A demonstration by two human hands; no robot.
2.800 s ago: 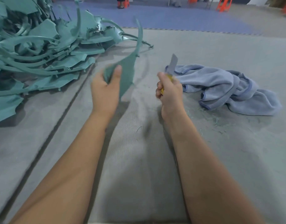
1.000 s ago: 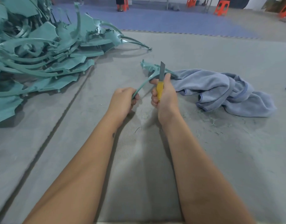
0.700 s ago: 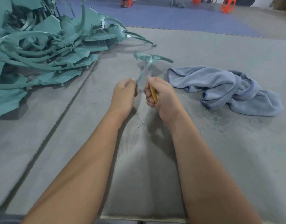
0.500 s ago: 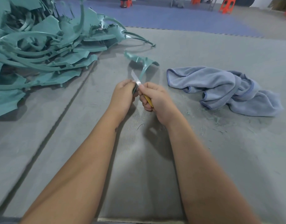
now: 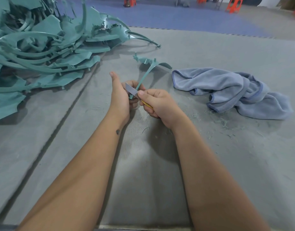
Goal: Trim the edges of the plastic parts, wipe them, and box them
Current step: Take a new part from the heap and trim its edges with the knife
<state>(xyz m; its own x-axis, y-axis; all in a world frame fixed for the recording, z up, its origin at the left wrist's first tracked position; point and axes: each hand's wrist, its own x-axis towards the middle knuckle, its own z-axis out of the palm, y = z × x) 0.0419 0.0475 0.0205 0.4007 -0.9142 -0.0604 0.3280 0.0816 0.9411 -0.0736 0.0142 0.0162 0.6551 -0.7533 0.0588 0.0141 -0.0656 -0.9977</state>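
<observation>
Head view | step: trimming, not yet wiped or boxed | my left hand [image 5: 121,97] grips plastic part [image 5: 144,75] at centre, far end toward 1 o'clock | my right hand [image 5: 157,104] clenches knife [image 5: 132,91], blade on edge | cloth [image 5: 230,90] at 3 o'clock, untrimmed pile [image 5: 43,47] at 10 o'clock | next, likely: draw blade along strip, away from thumb.

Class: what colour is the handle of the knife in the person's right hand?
Yellow; the knife handle shows in the head view.
</observation>
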